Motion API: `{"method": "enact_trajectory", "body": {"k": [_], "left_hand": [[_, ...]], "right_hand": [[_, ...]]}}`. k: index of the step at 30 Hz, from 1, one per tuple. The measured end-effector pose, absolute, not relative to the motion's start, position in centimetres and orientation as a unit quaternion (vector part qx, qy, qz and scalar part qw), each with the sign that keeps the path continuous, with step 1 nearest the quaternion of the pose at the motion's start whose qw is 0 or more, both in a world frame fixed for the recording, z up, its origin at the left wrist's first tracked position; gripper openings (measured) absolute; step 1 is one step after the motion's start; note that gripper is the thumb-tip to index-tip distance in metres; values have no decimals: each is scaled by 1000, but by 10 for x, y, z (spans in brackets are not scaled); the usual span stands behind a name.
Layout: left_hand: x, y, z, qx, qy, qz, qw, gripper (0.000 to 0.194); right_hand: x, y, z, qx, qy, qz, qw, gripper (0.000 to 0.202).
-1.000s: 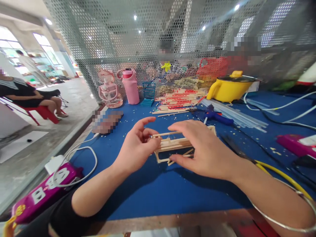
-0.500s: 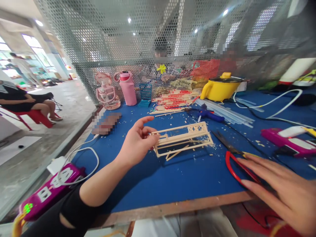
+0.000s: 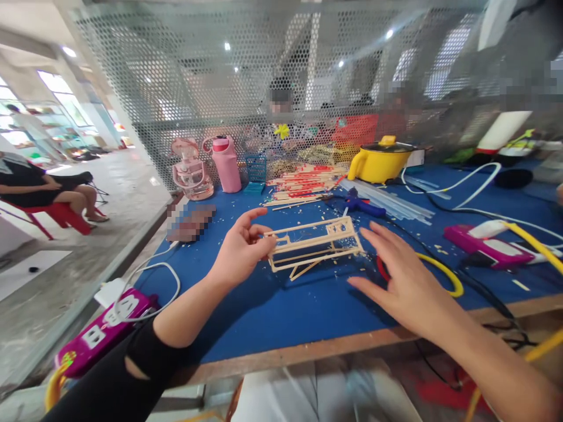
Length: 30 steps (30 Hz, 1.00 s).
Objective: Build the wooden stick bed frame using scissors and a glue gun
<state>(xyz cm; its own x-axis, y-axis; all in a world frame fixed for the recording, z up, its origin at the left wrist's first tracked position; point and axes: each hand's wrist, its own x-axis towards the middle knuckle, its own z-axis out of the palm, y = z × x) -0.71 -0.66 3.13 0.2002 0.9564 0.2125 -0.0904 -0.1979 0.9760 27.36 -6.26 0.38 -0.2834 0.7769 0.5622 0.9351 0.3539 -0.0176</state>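
My left hand (image 3: 244,249) pinches the left end of a small frame built of thin wooden sticks (image 3: 314,243), tilted above the blue tabletop. A short lattice panel fills the frame's far right corner, and a loose-looking stick angles down below it. Just right of the frame, my right hand (image 3: 396,275) is spread, thumb and fingers apart, holding nothing. Partly hidden behind that hand lie the pliers, their yellow handle (image 3: 446,275) showing to its right and a bit of red to its left. A blue glue gun (image 3: 365,205) rests behind the frame.
Red-tipped wooden sticks (image 3: 303,181) are heaped at the back beside clear glue sticks (image 3: 396,202) and a yellow pot (image 3: 382,161). Pink bottles (image 3: 226,164) stand at back left. Purple power strips (image 3: 488,246) with cables lie at both sides. A mesh screen (image 3: 197,70) rises behind.
My right hand has moved left from the pliers, letting them go, and is now open beside the stick frame. My left hand still pinches the frame. The view has shifted slightly.
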Motion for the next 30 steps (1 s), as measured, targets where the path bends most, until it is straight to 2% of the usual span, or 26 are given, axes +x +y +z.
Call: {"method": "enact_trajectory", "body": {"k": [2,4,8,13,30], "left_hand": [[-8,-6,31,580,378,511,510,57],[-9,-5,32,580,387,512,502,57],[-15,2,32,583,403,523,474,58],[-20,13,27,607,416,511,445,60],[-18,15,20,647,403,494,418,64]], "right_hand": [[249,-48,24,-489,-838,-138,198,89],[229,-29,41,-467,-859,-126,168,100],[206,6,54,-422,-881,-139,164,82],[199,20,38,-430,-862,-188,193,58],[202,19,22,-454,-844,-176,225,63]]}}
